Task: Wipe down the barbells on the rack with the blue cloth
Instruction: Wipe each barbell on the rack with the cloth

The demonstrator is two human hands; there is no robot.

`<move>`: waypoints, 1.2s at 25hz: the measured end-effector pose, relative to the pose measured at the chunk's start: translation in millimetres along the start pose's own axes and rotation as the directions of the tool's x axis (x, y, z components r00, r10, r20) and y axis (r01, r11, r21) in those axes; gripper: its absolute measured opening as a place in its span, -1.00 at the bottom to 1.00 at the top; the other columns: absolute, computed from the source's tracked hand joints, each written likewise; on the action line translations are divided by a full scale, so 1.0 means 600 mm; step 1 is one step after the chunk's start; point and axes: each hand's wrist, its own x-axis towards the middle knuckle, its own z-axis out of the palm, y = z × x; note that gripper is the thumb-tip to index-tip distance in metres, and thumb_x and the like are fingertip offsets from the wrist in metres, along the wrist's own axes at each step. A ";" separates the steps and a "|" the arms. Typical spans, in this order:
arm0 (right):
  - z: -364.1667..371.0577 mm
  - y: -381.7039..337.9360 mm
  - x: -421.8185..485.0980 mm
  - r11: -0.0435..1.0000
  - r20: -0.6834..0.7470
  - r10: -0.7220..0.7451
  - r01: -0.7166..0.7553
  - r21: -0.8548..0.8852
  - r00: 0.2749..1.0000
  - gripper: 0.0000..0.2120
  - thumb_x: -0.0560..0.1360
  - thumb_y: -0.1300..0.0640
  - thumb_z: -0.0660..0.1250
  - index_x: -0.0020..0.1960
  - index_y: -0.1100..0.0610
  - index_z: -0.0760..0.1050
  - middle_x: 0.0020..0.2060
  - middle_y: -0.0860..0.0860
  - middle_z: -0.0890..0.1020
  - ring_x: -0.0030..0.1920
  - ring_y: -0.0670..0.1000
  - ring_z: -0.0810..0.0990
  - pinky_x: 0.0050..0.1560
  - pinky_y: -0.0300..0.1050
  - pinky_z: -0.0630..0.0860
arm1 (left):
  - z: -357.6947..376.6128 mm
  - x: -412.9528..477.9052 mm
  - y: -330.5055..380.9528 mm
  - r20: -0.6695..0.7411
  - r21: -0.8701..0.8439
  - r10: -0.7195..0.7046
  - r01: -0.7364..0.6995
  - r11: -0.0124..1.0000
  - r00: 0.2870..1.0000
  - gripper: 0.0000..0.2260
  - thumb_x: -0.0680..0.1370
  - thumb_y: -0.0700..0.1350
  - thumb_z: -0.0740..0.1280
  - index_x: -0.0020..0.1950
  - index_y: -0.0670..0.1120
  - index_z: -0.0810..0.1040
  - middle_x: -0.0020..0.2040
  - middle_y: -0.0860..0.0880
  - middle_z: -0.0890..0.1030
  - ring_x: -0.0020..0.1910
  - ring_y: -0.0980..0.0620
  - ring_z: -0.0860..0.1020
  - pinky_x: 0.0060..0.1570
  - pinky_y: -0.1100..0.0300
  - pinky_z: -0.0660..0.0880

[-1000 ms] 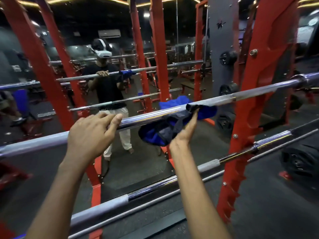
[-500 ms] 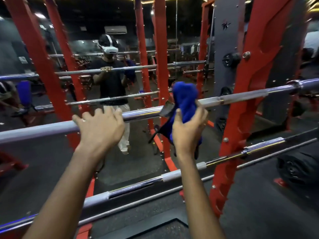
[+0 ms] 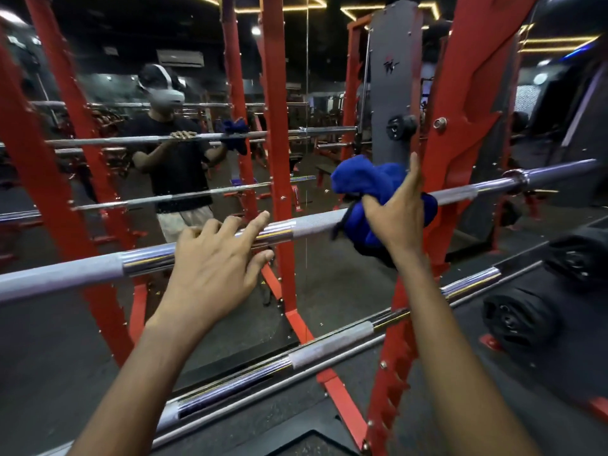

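Left end of the top bar runs out past the frame edge, dull knurled grip there, then a shiny smooth stretch. Red upright of the rack behind it; mirror beyond shows the person reflected.

Left hand sits on the smooth stretch, fingers loosely spread over the top, thumb under, more a steadying rest than a tight grip. Nothing in it.

Further right, the cloth is bunched around the top bar near the right upright. Part puffs above the bar, part hangs below. Right hand pinches the wad against the bar: thumb pressing in on the near side, fingers reaching up and over. Bar carries on right to a collar and sleeve, bare of plates.

Lower bar sits on the rack below, angled the same way, nobody touching it. Black plates on the floor at the right.

Step in hand, as I read it: wiping the top bar, cloth at its right-of-centre portion. Lower bar looks not yet started, can't confirm.

Next move calls for sliding the wrapped cloth along the bar with firm squeeze, left hand holding the bar so it doesn't roll in the hooks. Knurling may snag the cloth.
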 end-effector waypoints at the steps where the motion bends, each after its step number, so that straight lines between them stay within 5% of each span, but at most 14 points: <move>1: -0.003 0.001 0.010 0.998 -0.021 0.043 -0.044 -0.043 0.999 -0.20 0.42 0.08 0.42 0.59 0.19 0.20 0.50 0.19 0.39 0.45 0.21 0.43 0.41 0.05 0.38 | -0.005 0.003 0.005 0.026 -0.006 -0.021 0.021 1.000 0.999 -0.42 0.57 0.32 -0.01 0.49 0.09 0.39 0.16 -0.05 0.61 0.07 -0.18 0.57 -0.03 -0.07 0.44; 4: 0.000 0.000 0.003 0.956 0.055 -0.210 0.217 -0.196 0.976 -0.50 0.39 -0.04 0.27 0.25 0.19 0.55 0.14 0.15 0.65 0.16 0.23 0.60 0.18 0.11 0.49 | -0.020 0.025 0.032 0.087 -0.061 -0.051 0.056 0.997 0.995 -0.43 0.59 0.39 -0.08 0.32 0.04 0.41 0.13 -0.07 0.60 0.11 -0.22 0.57 0.00 -0.08 0.44; 7: -0.026 0.033 0.008 0.915 0.176 -0.358 0.382 -0.130 0.917 -0.63 0.42 0.02 0.24 0.12 0.20 0.57 -0.01 0.13 0.66 0.04 0.19 0.60 0.11 0.03 0.45 | -0.018 0.075 0.064 0.110 -0.177 0.056 -0.036 0.984 0.992 -0.54 0.60 0.39 -0.07 0.03 0.02 0.31 0.05 -0.07 0.62 0.09 -0.18 0.61 -0.14 0.01 0.40; 9: -0.044 0.076 0.041 0.954 0.106 -0.259 0.272 -0.130 0.960 -0.57 0.42 0.03 0.23 0.18 0.25 0.56 0.05 0.17 0.64 0.10 0.23 0.61 0.18 -0.01 0.45 | -0.007 0.108 0.083 0.088 -0.200 0.165 -0.145 0.969 0.982 -0.57 0.60 0.38 -0.06 0.00 0.03 0.28 0.04 -0.07 0.62 0.08 -0.16 0.61 -0.18 0.02 0.36; 12: -0.050 0.106 0.054 0.993 -0.095 -0.010 -0.001 -0.117 0.995 -0.44 0.49 0.05 0.26 0.43 0.28 0.44 0.42 0.22 0.48 0.43 0.22 0.46 0.46 0.01 0.32 | 0.010 0.138 0.112 0.039 -0.206 0.270 -0.257 0.944 0.962 -0.48 0.61 0.37 -0.08 0.25 0.03 0.39 0.11 -0.07 0.58 0.11 -0.15 0.59 -0.18 0.02 0.35; 14: -0.028 0.098 0.038 0.978 -0.138 0.209 -0.209 0.016 0.968 -0.36 0.58 0.10 0.32 0.58 0.28 0.22 0.60 0.22 0.19 0.58 0.18 0.24 0.53 -0.05 0.19 | 0.015 0.148 0.125 0.007 -0.205 0.275 -0.268 0.941 0.961 -0.49 0.64 0.33 -0.07 0.33 0.04 0.40 0.12 -0.07 0.59 0.10 -0.15 0.60 -0.19 0.02 0.34; 16: -0.004 0.082 0.018 0.917 -0.139 0.351 -0.310 0.252 0.926 -0.33 0.58 0.08 0.34 0.59 0.25 0.20 0.58 0.21 0.25 0.57 0.15 0.28 0.53 -0.09 0.21 | 0.014 0.150 0.132 -0.025 -0.188 0.248 -0.248 0.950 0.968 -0.54 0.65 0.28 -0.05 0.28 0.01 0.43 0.08 -0.08 0.60 0.06 -0.15 0.61 -0.22 0.03 0.33; 18: 0.022 0.076 -0.007 0.745 -0.143 0.468 -0.302 0.595 0.872 -0.59 0.57 0.06 0.35 0.38 0.14 0.44 0.28 0.09 0.59 0.30 0.05 0.58 0.31 -0.11 0.53 | 0.011 0.147 0.134 -0.042 -0.182 0.231 -0.235 0.955 0.972 -0.59 0.66 0.25 -0.02 0.19 0.01 0.44 0.04 -0.06 0.60 0.02 -0.14 0.61 -0.25 0.04 0.31; 20: 0.033 0.065 -0.028 0.452 -0.025 0.638 -0.348 0.822 0.770 -0.82 0.63 0.16 0.33 0.23 0.11 0.51 0.02 0.01 0.66 -0.05 -0.06 0.67 -0.10 -0.27 0.62 | 0.009 0.144 0.136 -0.049 -0.202 0.230 -0.235 0.951 0.972 -0.62 0.66 0.22 -0.02 0.18 0.02 0.44 0.03 -0.05 0.59 0.02 -0.12 0.61 -0.26 0.05 0.31; 23: 0.031 0.071 -0.011 0.017 0.294 0.571 -0.368 0.929 0.767 -0.64 0.52 0.06 0.36 0.25 0.21 0.57 0.07 0.12 0.66 -0.04 0.05 0.67 0.14 -0.03 0.60 | 0.004 0.143 0.134 -0.022 -0.230 0.202 -0.202 0.952 0.979 -0.62 0.68 0.21 -0.06 0.21 0.05 0.44 0.04 -0.03 0.59 0.04 -0.09 0.60 -0.25 0.05 0.30; 25: 0.020 0.074 0.006 -0.065 0.329 0.551 -0.354 0.933 0.767 -0.67 0.46 0.00 0.37 0.05 0.24 0.64 -0.02 0.14 0.69 -0.07 0.09 0.68 0.16 -0.01 0.60 | 0.001 0.141 0.136 -0.015 -0.215 0.182 -0.181 0.960 0.983 -0.61 0.68 0.22 -0.07 0.18 0.06 0.44 0.03 -0.02 0.59 0.05 -0.08 0.60 -0.24 0.06 0.30; 27: 0.008 0.071 0.008 0.150 0.202 0.640 -0.379 0.913 0.741 -0.83 0.54 0.12 0.41 -0.03 0.25 0.65 -0.15 0.12 0.71 -0.20 0.04 0.69 -0.12 -0.17 0.67 | -0.003 0.140 0.140 -0.003 -0.195 0.174 -0.171 0.966 0.985 -0.60 0.67 0.25 -0.08 0.17 0.07 0.43 0.03 -0.01 0.59 0.07 -0.07 0.60 -0.23 0.06 0.32; 29: -0.013 0.074 -0.010 0.624 -0.126 0.608 -0.374 0.686 0.784 -0.71 0.54 0.27 0.43 0.25 0.24 0.53 0.05 0.10 0.66 0.01 0.02 0.65 0.08 -0.21 0.60 | -0.004 0.146 0.139 0.089 -0.209 0.158 -0.136 0.968 0.983 -0.58 0.66 0.29 -0.10 0.19 0.09 0.42 0.10 -0.02 0.58 0.14 -0.10 0.58 -0.15 0.03 0.37; 30: -0.026 0.078 -0.022 0.809 -0.236 0.459 -0.293 0.510 0.857 -0.57 0.50 0.36 0.41 0.35 0.22 0.48 0.14 0.05 0.59 0.11 -0.04 0.57 0.19 -0.25 0.50 | -0.006 0.153 0.136 0.172 -0.229 0.139 -0.097 0.968 0.975 -0.56 0.65 0.30 -0.10 0.22 0.09 0.41 0.16 -0.03 0.57 0.19 -0.13 0.56 -0.07 0.00 0.41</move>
